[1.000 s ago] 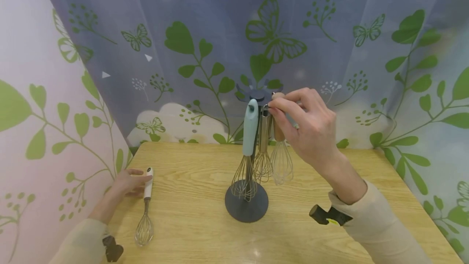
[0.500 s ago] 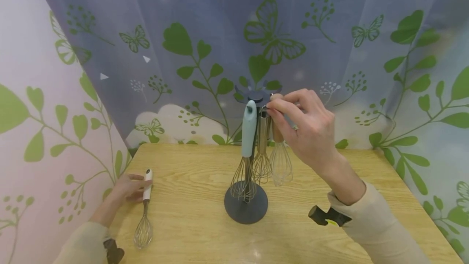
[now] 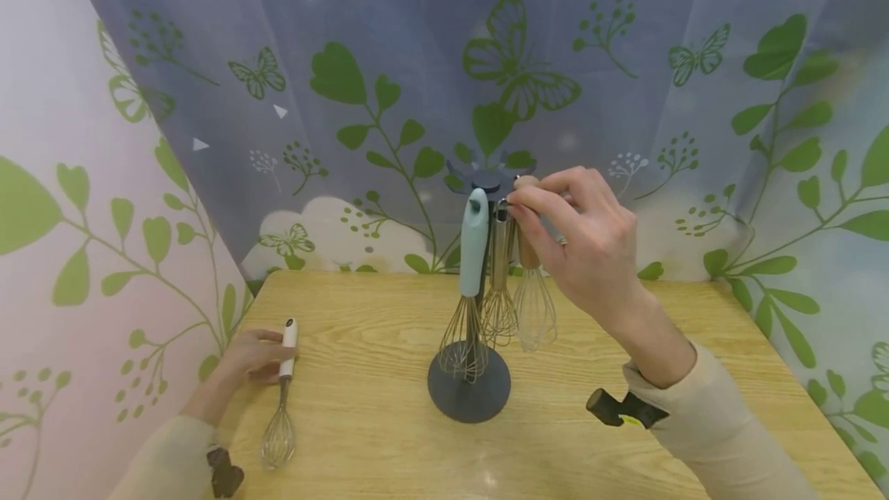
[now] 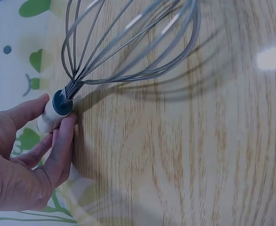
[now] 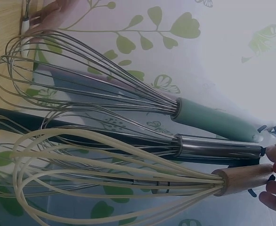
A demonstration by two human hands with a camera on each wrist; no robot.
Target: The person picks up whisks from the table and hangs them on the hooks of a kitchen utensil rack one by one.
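My left hand (image 3: 250,357) is at the table's left side, thumb and fingers pinching the white handle of a wire whisk (image 3: 289,334). In the left wrist view the wire loops of that whisk (image 4: 62,102) point away over the wood. At the top of a dark utensil stand (image 3: 468,405), my right hand (image 3: 590,241) pinches the hanging end of a steel-handled whisk (image 3: 499,261). A pale blue-handled whisk (image 3: 474,253) hangs left of it. Close under my right fingers hangs a wooden-handled whisk (image 5: 244,180) with cream loops.
The stand's hooked top (image 3: 486,178) rises near the back of the wooden table (image 3: 361,330). Another whisk shows partly behind the wooden-handled one in the right wrist view. A patterned curtain (image 3: 389,21) closes off the back and sides.
My left hand has shifted slightly to the right, carrying the white-handled whisk with it. The right hand and the hanging whisks look the same.
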